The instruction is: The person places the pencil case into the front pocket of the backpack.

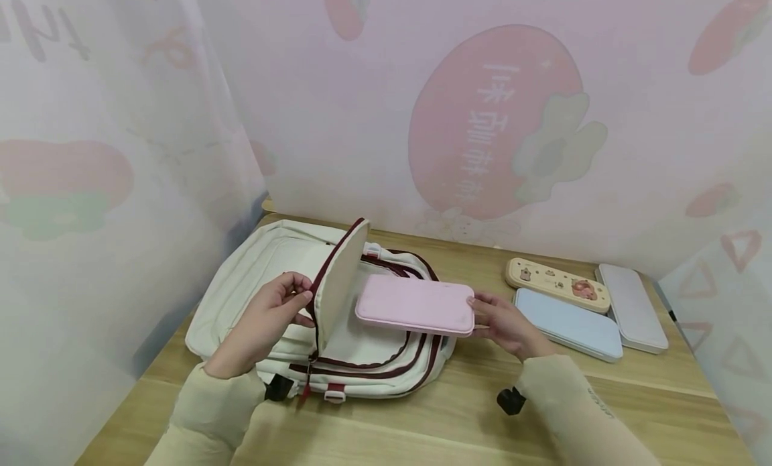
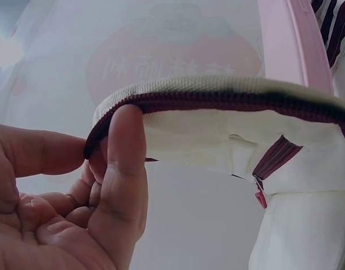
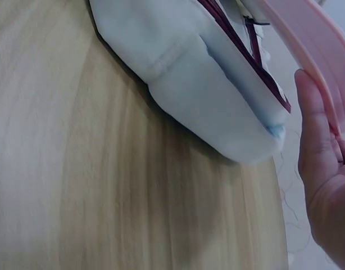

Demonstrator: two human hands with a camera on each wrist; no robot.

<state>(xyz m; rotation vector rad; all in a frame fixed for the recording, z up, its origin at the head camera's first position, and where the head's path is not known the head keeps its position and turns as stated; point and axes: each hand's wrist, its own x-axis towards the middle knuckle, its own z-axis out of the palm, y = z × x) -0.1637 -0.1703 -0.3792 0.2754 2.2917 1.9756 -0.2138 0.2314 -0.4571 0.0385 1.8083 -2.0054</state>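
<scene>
A cream backpack (image 1: 265,251) with dark red zipper trim lies on the table, its front pocket flap (image 1: 340,281) raised. My left hand (image 1: 271,312) pinches the zippered edge of that flap between thumb and fingers, plain also in the left wrist view, where a red zipper pull (image 2: 260,197) hangs from the fabric. In my right hand (image 1: 506,322) is the right end of a pink flat case (image 1: 416,305), held level above the opened pocket. The right wrist view shows the thumb against the rim of the pink case (image 3: 307,45); some fingers are cut off there.
Right of the backpack lie a beige case with bear pictures (image 1: 557,285), a light blue case (image 1: 567,322) and a pale grey-white case (image 1: 633,308). The wooden table (image 1: 386,432) meets a strawberry-print curtain (image 1: 386,117) at the back and left.
</scene>
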